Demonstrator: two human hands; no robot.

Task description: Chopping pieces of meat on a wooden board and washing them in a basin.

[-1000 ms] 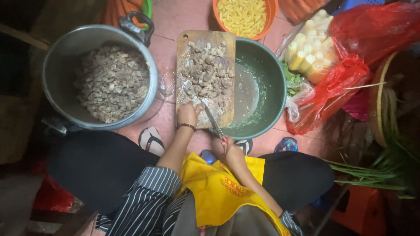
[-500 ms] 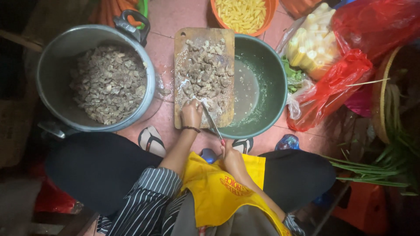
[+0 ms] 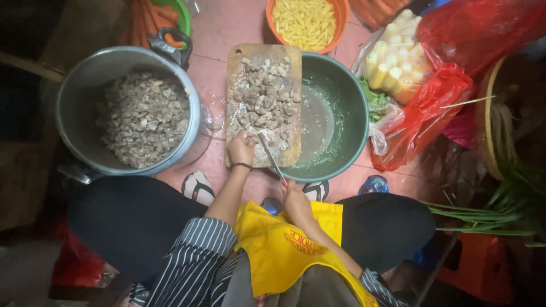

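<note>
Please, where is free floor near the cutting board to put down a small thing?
Bare pink floor lies beyond the cutting board, between carrots and orange bowl. Elsewhere pot and green basin crowd the board.

Pot (image 3: 79, 102), basin (image 3: 341, 102) on pink floor (image 3: 239, 23)

Wears a yellow apron (image 3: 284, 244) with a round red print, over a dark shirt with thin white stripes (image 3: 187, 256), sleeves pushed above the elbows. Black trousers (image 3: 131, 222) either side of the apron. Thin dark band (image 3: 241, 165) round the left wrist. Black sandals with white straps (image 3: 197, 187) beyond the apron.
</note>
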